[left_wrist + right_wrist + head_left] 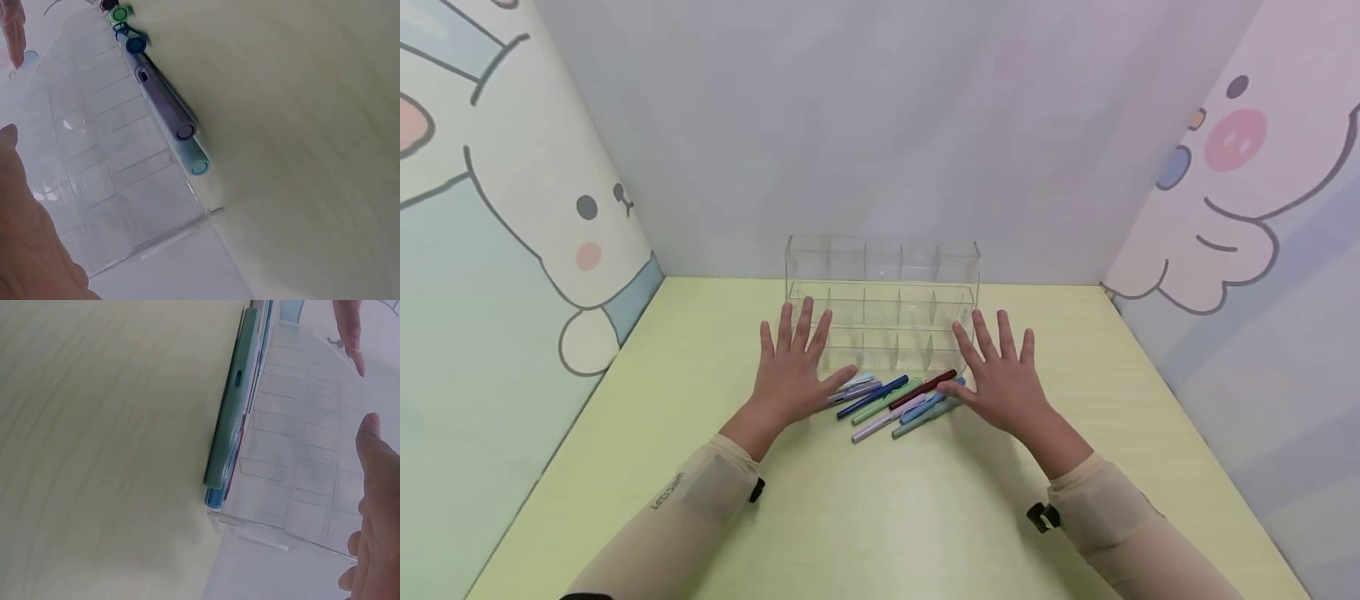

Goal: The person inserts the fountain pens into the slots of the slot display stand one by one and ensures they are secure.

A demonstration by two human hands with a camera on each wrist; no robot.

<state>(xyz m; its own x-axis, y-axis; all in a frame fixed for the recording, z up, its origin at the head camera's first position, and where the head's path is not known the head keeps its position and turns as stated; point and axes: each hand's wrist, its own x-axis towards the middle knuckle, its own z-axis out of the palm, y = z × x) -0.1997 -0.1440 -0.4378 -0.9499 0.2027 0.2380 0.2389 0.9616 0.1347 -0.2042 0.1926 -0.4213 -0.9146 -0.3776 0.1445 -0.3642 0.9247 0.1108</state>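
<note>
Several pens lie in a loose pile on the table, among them a dark blue pen (872, 397), a dark red pen (922, 389), a light green pen (886, 402) and a grey-green pen (921, 420). Left of the pile my left hand (790, 379) hovers palm down, fingers straight and spread, holding nothing. My right hand (1003, 383) mirrors it on the right side, its thumb overlapping the pen ends in the head view. A purple pen (165, 103) shows nearest the left wrist camera. Behind the pens stands a clear tiered organizer (882, 283), its compartments without pens.
The pale yellow table (880, 517) extends to both sides and toward me. A grey back wall (880, 125) rises behind the organizer. Side panels with cartoon animals, a left panel (497, 333) and a right panel (1225, 358), flank the table.
</note>
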